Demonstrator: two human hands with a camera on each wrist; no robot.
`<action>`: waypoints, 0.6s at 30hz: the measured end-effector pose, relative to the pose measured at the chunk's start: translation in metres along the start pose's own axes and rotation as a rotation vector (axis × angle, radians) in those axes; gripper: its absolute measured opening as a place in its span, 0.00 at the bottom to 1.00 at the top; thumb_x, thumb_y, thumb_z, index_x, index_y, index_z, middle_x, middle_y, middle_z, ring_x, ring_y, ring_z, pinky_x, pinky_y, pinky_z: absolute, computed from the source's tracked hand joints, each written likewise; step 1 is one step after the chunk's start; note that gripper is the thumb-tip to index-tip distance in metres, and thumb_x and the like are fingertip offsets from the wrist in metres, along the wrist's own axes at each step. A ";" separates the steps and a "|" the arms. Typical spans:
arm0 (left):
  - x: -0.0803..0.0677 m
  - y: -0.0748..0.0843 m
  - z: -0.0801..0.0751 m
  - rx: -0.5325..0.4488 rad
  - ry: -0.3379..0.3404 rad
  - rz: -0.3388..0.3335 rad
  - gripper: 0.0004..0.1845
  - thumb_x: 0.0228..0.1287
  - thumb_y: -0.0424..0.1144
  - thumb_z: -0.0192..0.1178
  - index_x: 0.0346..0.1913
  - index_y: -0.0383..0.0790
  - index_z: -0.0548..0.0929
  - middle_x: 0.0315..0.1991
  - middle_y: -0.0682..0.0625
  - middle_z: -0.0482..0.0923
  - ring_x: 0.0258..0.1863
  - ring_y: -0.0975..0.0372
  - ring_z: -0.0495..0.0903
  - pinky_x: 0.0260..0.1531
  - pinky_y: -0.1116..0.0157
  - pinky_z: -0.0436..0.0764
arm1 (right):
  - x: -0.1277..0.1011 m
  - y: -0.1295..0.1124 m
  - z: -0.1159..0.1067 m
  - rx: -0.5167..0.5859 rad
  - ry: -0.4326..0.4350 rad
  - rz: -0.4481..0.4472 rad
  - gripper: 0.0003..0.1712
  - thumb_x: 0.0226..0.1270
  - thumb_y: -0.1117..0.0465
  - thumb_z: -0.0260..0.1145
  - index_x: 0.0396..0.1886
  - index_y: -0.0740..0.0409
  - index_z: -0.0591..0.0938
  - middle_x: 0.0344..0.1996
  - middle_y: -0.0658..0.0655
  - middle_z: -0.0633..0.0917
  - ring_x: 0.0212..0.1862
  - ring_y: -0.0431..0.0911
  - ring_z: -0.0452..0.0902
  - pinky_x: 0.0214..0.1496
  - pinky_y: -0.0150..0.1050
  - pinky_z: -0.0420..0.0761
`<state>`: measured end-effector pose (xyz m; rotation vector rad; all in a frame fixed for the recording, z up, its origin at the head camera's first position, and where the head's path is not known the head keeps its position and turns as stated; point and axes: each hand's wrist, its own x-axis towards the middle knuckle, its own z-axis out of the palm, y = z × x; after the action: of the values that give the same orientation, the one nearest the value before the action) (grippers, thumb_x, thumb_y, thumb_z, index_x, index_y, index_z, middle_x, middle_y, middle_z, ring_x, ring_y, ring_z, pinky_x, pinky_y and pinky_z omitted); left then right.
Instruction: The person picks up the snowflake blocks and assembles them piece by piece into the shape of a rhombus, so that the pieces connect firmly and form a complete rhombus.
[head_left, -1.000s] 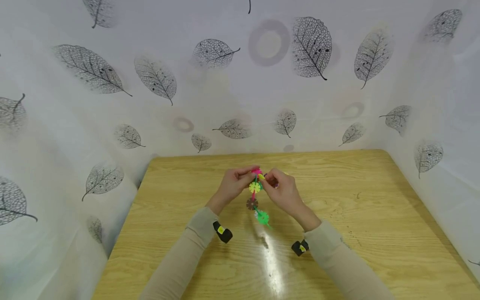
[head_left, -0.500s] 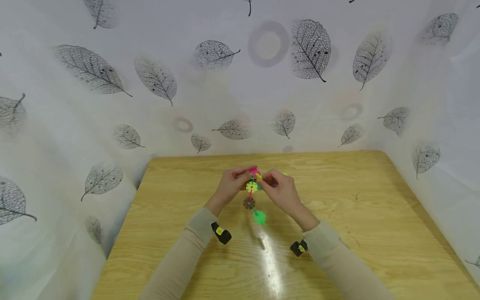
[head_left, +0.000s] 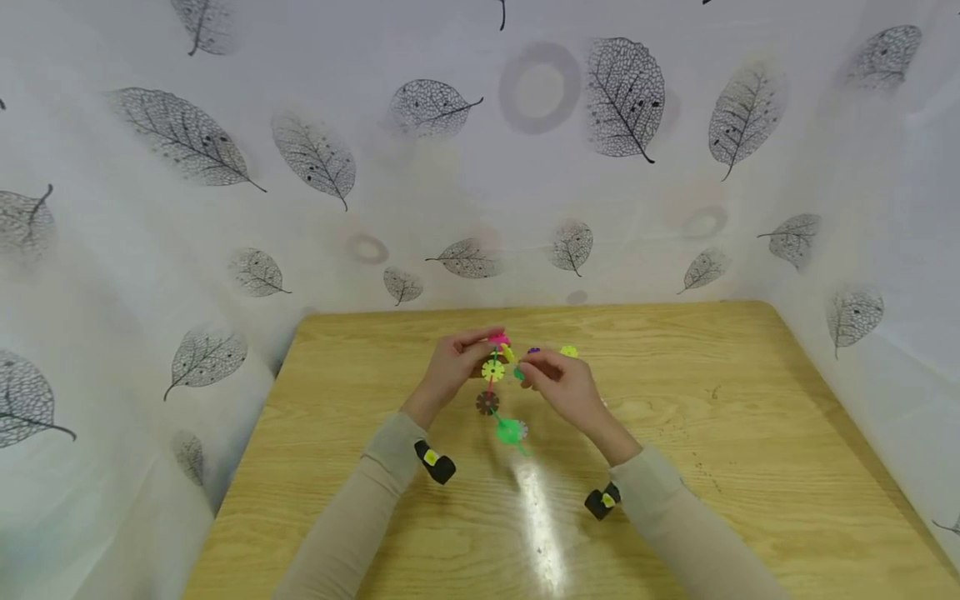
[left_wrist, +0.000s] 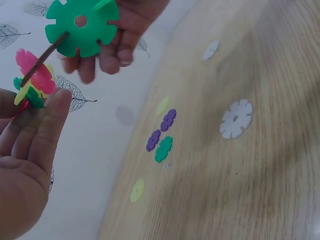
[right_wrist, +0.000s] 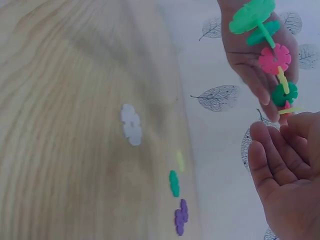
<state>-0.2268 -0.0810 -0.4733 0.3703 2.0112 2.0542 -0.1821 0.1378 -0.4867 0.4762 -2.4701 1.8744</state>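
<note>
Your left hand (head_left: 450,371) holds the upper end of a chain of interlocking plastic snowflake discs (head_left: 495,392) above the wooden table (head_left: 750,433). Its fingers are curled about the pink disc (head_left: 498,339) at the top. From there the chain hangs toward you through a yellow disc (head_left: 492,370) and a brown disc (head_left: 487,402) to a green disc (head_left: 509,431) at the free end. Your right hand (head_left: 558,385) sits just beside the chain at the level of the yellow disc, fingers loosely curled. In the right wrist view its palm looks empty, and whether the fingertips touch a disc cannot be told.

Risks, as judged from this pose:
- The chain is supported at one end only. Each slot joint carries the discs below it, so a sideways tug from your right hand could unseat a joint and drop the lower discs.
- The hanging end is free to swing. A quick turn of the left wrist may twist the discs out of their slots.
- Loose discs lie on the table beyond your hands: purple discs (left_wrist: 161,130), a teal-green disc (left_wrist: 163,149), yellow-green discs (left_wrist: 136,190) and white discs (left_wrist: 236,118). A falling piece could scatter them.
- The purple and teal-green discs lie close together, so reaching for one may nudge its neighbour.
</note>
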 end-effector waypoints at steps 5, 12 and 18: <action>0.000 0.003 -0.002 -0.013 0.013 -0.020 0.18 0.72 0.39 0.59 0.62 0.42 0.82 0.56 0.42 0.83 0.33 0.62 0.86 0.35 0.66 0.88 | -0.007 0.013 -0.001 -0.057 -0.052 0.099 0.18 0.70 0.50 0.67 0.51 0.56 0.86 0.39 0.53 0.89 0.41 0.51 0.85 0.44 0.43 0.87; 0.000 0.004 -0.004 -0.007 0.003 -0.015 0.18 0.73 0.40 0.59 0.62 0.42 0.82 0.56 0.42 0.83 0.31 0.60 0.84 0.34 0.64 0.88 | -0.016 0.031 0.003 -0.222 -0.145 0.107 0.17 0.69 0.54 0.69 0.52 0.58 0.86 0.42 0.48 0.87 0.41 0.44 0.82 0.43 0.37 0.84; 0.001 0.003 -0.003 -0.004 0.009 -0.017 0.17 0.73 0.39 0.58 0.62 0.43 0.82 0.55 0.44 0.84 0.28 0.65 0.83 0.34 0.65 0.88 | -0.022 0.038 0.008 -0.230 -0.183 0.103 0.14 0.67 0.58 0.69 0.50 0.57 0.86 0.39 0.47 0.87 0.40 0.43 0.81 0.43 0.35 0.84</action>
<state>-0.2286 -0.0837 -0.4701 0.3428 2.0079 2.0536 -0.1686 0.1448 -0.5289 0.5440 -2.8351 1.6140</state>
